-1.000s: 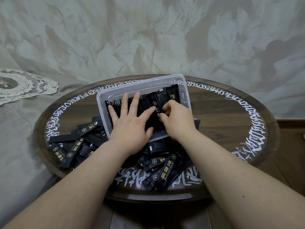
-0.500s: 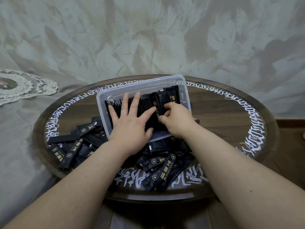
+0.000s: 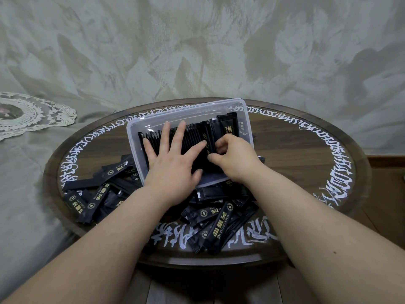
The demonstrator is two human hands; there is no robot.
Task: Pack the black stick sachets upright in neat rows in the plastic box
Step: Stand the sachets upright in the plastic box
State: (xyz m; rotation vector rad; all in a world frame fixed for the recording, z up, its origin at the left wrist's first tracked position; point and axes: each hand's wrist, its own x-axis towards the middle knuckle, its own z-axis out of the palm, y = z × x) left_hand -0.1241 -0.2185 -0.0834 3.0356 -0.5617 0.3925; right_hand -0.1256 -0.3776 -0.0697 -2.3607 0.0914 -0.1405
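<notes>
On the round table (image 3: pixel 306 163), toward its far side, sits the clear plastic box (image 3: pixel 153 121), tipped a little with its near edge propped on loose sachets. Inside the box a row of black sachets (image 3: pixel 192 137) stands on edge, packed side by side from the left wall toward the right; a few sachets at the right end (image 3: pixel 228 126) stand taller and show gold print. The left hand (image 3: pixel 171 165) lies flat over the row, fingers straight and spread wide, pressing down on the tops with the thumb reaching right toward the other hand. The right hand (image 3: pixel 232 156) is at the right end of the row, fingers curled in and pinching the edge of a sachet there; which single one it holds I cannot tell, as the fingertips are tucked among the packs. Left of the box, on the table, lies a scatter of loose sachets (image 3: pixel 96 198), flat and overlapping. Nearer than the box, between the two forearms, another heap (image 3: pixel 219 222) lies flat, some reading BLACK COFFEE. White script rings the table's rim. Well left of the box, off the table, a lace doily (image 3: pixel 32 115) rests on grey cloth.
</notes>
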